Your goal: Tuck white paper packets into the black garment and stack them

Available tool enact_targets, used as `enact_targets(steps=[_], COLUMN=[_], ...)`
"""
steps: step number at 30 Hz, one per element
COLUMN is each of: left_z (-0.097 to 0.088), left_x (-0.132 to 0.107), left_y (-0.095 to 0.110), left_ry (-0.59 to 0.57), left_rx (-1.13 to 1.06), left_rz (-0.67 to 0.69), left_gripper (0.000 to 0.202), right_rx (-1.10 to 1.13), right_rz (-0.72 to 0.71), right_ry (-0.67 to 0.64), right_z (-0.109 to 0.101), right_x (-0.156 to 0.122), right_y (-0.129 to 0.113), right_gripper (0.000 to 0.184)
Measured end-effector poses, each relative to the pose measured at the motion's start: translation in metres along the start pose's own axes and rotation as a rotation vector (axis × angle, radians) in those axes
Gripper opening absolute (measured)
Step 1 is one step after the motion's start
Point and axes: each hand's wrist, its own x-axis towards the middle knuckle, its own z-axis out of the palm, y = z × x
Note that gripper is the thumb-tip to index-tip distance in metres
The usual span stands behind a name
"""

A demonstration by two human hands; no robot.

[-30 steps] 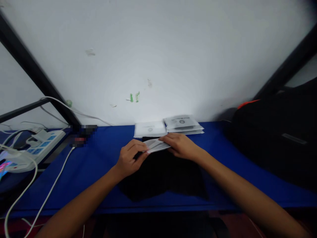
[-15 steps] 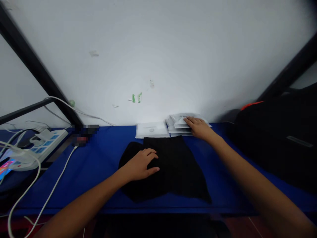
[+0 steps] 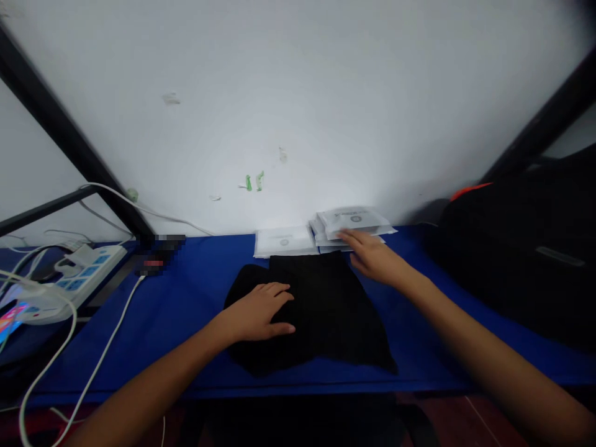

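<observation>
My left hand (image 3: 263, 312) lies with its fingers spread on a folded piece of black cloth (image 3: 330, 316), which rests on the blue tabletop (image 3: 186, 329). At the near edge of a loose pile of white packets (image 3: 356, 219) is my right hand (image 3: 377, 257), fingers stretched toward the wall and apparently gripping nothing. The top packet bears dark print and a round mark. Just left of this pile, another white packet (image 3: 285, 241) lies flat behind the cloth.
A large black bag (image 3: 521, 267) with an orange strip fills the right side. On the left are a white power strip (image 3: 86, 282), a lit phone screen (image 3: 12, 320) and white cables (image 3: 109, 341). A pale wall (image 3: 298, 112) stands behind the table.
My right hand has drawn back toward me from the top of the packet pile, uncovering the top packet's print. My left hand stays on the black cloth.
</observation>
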Motion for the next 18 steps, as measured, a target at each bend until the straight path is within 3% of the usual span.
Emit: enact_targets(steps=[4,7,9,12,15,18], left_z=[0.0,0.006,0.01,0.014,0.013,0.011], left_x=[-0.027,-0.054,-0.072,-0.091,-0.097,-0.093], left_y=[0.003,0.0,-0.004,-0.01,-0.013,-0.017], left_ry=[0.0,0.066,0.074,0.066,0.095,0.139], left_rx=[-0.026,-0.113,-0.155,-0.169,-0.17,-0.208], left_rz=[-0.004,0.018,0.037,0.073,0.101,0.112], left_gripper=[0.066,0.055,0.043,0.029,0.013,0.01], right_rx=[0.294,0.38,0.396,0.421,0.47,0.522], right_rz=[-0.142,-0.14,-0.094,-0.029,-0.007,-0.019], right_ry=[-0.231,-0.386,-0.445,-0.455,-0.4,-0.327], right_z=[-0.031,-0.044,-0.046,-0.043,-0.039,-0.038], right_x=[-0.045,-0.078,-0.095,-0.109,-0.112,-0.11], right_y=[-0.059,-0.084,-0.09,-0.09,-0.087,-0.082], right_gripper=[0.048,0.058,0.06,0.042,0.023,0.019])
